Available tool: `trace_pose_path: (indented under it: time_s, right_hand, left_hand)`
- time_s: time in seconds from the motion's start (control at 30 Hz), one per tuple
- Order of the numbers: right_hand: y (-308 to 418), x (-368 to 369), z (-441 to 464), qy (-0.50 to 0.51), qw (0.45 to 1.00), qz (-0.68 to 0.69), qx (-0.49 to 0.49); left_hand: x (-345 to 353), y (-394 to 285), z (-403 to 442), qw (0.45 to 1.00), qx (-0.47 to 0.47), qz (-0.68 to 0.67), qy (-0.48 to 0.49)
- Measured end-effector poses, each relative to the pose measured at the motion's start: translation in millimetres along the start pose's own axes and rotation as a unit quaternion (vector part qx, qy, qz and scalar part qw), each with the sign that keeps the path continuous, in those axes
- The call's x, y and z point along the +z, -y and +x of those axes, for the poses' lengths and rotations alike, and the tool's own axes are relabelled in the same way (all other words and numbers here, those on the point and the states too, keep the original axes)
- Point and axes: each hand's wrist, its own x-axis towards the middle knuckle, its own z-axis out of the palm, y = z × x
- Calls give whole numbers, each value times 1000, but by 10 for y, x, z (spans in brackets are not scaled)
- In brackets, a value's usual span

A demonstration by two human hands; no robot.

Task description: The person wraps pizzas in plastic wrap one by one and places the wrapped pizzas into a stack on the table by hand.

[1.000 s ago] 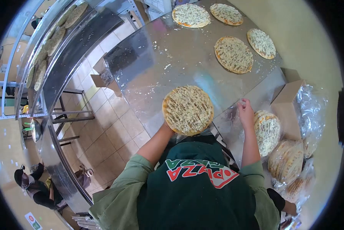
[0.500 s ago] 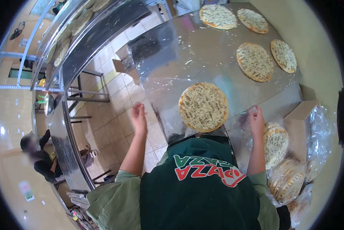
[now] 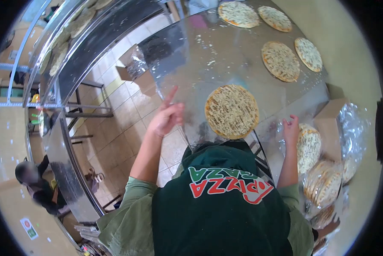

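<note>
One cheese-topped pizza (image 3: 232, 112) lies at the near edge of the metal counter (image 3: 187, 64). Left of it, the left hand (image 3: 168, 118) is empty, index finger extended, others half curled; on its right, the right hand (image 3: 291, 128) is loosely curled, seemingly empty, near bagged pizzas (image 3: 323, 183). Four other pizzas (image 3: 280, 61) lie farther back.

On the metal table (image 3: 178, 64) lie five pizzas (image 3: 232, 112), three topped whitish and two brown-streaked.

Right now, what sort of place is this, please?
Probably a pizza-making kitchen: topped pizzas lie on the metal table, bagged flat rounds are stacked nearby, and the dark green apron reads PIZZA.
</note>
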Motion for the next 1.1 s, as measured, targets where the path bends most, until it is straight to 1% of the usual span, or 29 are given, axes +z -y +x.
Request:
trace_pose_path:
  time_s: [0.07,0.13,0.2,0.27,0.3,0.4,0.5,0.53,0.6,0.67,0.7,0.8,0.9,0.93,1.0,1.03,1.1]
  right_hand:
    - [45,-60,-33,-9,999,39,15]
    - [-35,-17,-18,-26,998,55,18]
    - [-43,10,-2,-47,998,44,14]
    - [-40,-3,-18,-58,997,40,12]
    - [-31,-7,-21,-60,997,43,10]
    - [-52,-18,-34,-65,995,77,18]
    - [69,-108,-88,-47,990,121,52]
    - [121,-171,-103,-36,988,135,66]
    - [159,-233,-121,-32,988,142,59]
    - [229,-303,-126,-27,986,152,57]
    - [222,-294,-114,-31,989,141,36]
    - [205,-348,-99,-15,989,146,16]
    - [164,-361,-105,-5,972,230,38]
    - [144,-355,-107,2,965,257,50]
    - [120,-347,-93,19,960,265,87]
    - [113,-341,-79,28,957,268,105]
    - [27,-233,-52,33,951,289,110]
  left_hand:
    - [628,147,189,997,-12,56,47]
    - [1103,446,426,982,-29,166,83]
    - [1405,795,645,953,-28,281,111]
    - [1436,1147,867,897,-7,425,124]
    - [1460,1289,967,860,6,493,129]
    - [1516,1449,1035,798,-62,582,143]
    - [1695,1494,1130,736,46,653,175]
    - [1838,1496,1173,703,116,676,190]
    - [2191,1542,1364,626,255,705,215]
    - [2489,1664,1670,475,408,740,246]
    - [2611,1697,1830,392,479,742,257]
    - [2828,1717,2216,238,344,836,355]
    - [2905,1548,2536,171,296,904,256]
    - [2932,1462,2604,206,309,902,221]
    - [2963,1260,2698,275,331,891,147]
    - [2959,1161,2713,323,404,849,106]
    - [2921,951,2690,412,535,738,21]
